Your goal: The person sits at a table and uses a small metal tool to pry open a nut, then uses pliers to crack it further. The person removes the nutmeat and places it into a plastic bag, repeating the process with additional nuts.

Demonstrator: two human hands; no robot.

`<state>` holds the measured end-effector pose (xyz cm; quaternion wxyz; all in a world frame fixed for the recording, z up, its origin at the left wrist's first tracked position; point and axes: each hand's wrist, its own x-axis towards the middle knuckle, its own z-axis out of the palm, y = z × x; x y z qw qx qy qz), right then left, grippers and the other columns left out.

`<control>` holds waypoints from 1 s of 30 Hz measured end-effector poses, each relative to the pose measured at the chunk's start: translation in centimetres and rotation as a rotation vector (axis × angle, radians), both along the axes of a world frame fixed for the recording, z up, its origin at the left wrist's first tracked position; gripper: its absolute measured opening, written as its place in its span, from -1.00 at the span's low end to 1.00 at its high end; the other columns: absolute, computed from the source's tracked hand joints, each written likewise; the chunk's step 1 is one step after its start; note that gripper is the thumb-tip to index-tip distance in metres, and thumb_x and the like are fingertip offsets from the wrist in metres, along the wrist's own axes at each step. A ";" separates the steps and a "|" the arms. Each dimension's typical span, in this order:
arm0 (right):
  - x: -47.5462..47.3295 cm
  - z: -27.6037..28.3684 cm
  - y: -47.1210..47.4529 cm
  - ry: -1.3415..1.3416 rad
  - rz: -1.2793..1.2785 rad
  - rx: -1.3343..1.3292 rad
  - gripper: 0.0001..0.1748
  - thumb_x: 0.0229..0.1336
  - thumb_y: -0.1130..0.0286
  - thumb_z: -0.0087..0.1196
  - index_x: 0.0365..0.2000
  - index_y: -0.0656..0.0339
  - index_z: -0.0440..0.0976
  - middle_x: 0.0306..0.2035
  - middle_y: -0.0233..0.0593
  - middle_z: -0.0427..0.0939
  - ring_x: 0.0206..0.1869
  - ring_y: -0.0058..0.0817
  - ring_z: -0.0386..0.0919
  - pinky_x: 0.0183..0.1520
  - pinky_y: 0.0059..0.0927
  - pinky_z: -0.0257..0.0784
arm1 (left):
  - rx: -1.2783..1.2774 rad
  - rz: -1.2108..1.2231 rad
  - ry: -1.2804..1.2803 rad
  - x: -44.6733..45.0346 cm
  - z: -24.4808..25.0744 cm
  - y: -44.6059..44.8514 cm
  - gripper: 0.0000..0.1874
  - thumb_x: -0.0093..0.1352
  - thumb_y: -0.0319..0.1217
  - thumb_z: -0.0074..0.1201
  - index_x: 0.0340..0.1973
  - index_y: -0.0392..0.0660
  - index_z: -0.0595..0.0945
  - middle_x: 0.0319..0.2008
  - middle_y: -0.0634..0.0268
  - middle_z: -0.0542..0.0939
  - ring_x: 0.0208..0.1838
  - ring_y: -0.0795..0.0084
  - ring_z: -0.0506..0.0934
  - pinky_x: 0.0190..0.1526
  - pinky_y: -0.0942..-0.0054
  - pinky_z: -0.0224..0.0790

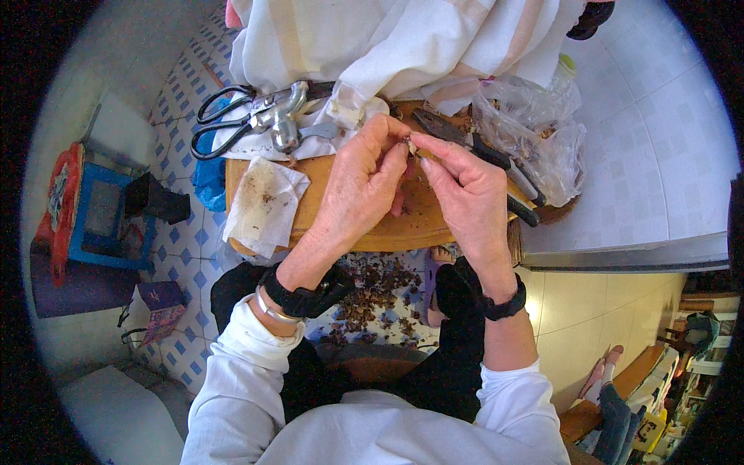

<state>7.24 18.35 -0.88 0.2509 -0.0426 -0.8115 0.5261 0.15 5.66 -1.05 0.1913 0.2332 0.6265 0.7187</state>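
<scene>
Above a small wooden table [317, 218], my left hand [372, 174] and my right hand [465, 192] meet at the fingertips. Between them is a small pale piece [412, 147], pinched from both sides; its kind is too small to tell. Slip-joint or combination pliers [488, 148] lie beside my right hand, handles towards the right edge. Left of my left hand rest black-handled scissors [224, 125] and a shiny metal tool [285, 125] on white cloth or paper. A folded, soiled paper tissue [264, 203] lies at the table's left front edge.
A clear plastic bag [535, 133] with brownish bits sits at the table's right, by a striped white cloth [372, 46]. A blue plastic bag [209, 183] hangs at the left. Brown fragments [372, 296] litter the tiled floor between my legs. Another person's legs [610, 407] show at lower right.
</scene>
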 end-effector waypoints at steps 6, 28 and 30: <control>0.0 0.7 0.8 -0.081 0.199 -0.354 -0.67 0.21 0.58 0.06 0.00 0.28 0.51 -0.20 -0.37 0.65 -0.17 -0.71 0.54 -0.07 -0.61 0.44 | 0.044 -0.047 -0.112 -0.2 0.1 -0.1 -0.89 0.46 -0.46 -0.16 -0.20 -0.22 0.45 -0.62 0.39 0.41 -0.73 0.64 0.33 -0.72 0.62 0.15; 0.1 0.9 -0.6 0.018 -0.040 0.080 -0.78 0.12 0.53 0.17 -0.18 0.28 0.50 -0.34 -0.19 0.65 -0.29 -0.51 0.65 -0.25 -0.51 0.49 | 0.021 0.008 -0.147 -0.2 0.6 0.0 -0.91 0.42 -0.45 -0.06 -0.23 -0.20 0.48 -0.58 0.44 0.44 -0.67 0.69 0.34 -0.74 0.63 0.22; -0.1 0.8 -0.8 0.087 -0.095 0.189 -0.82 0.10 0.51 0.18 -0.23 0.25 0.55 -0.37 -0.06 0.62 -0.35 -0.31 0.67 -0.31 -0.44 0.51 | 0.016 -0.005 -0.140 -0.2 0.6 0.0 -0.91 0.42 -0.46 -0.06 -0.22 -0.21 0.48 -0.57 0.42 0.45 -0.66 0.68 0.36 -0.73 0.63 0.23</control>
